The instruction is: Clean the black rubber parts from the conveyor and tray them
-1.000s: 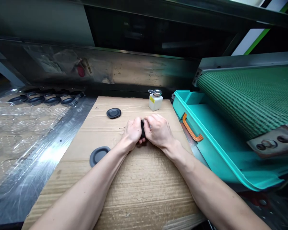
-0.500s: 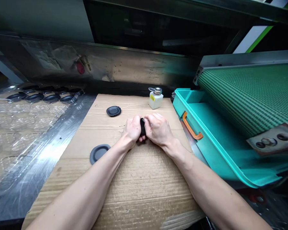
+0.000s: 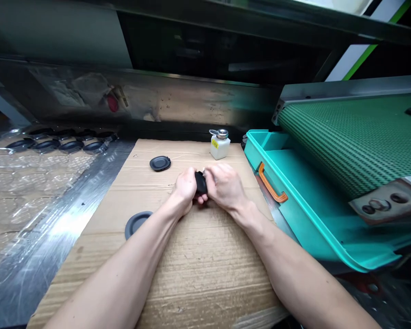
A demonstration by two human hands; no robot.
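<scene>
Between my two hands, above the cardboard sheet (image 3: 198,265), is a small black rounded part (image 3: 201,183), tilted on edge. My left hand (image 3: 186,188) is closed around its left side, with fingertips showing beneath it. On its right side, my right hand (image 3: 224,185) pinches the upper edge with thumb and curled fingers; what lies under those fingers is hidden. A similar black dished part (image 3: 160,163) rests on the cardboard beyond my left hand. Nearer, a dark grey oval piece (image 3: 135,222) lies partly behind my left forearm.
A white pump bottle (image 3: 220,145) stands at the back of the cardboard. To the left, a clear plastic tray (image 3: 51,176) holds several black parts in its far rows. At right, a teal bin (image 3: 311,224) with an orange handle sits under a green conveyor belt (image 3: 359,132).
The black part has turned a little between my hands, so more of its face shows. My hands stay closed on it. The view has shifted slightly.
</scene>
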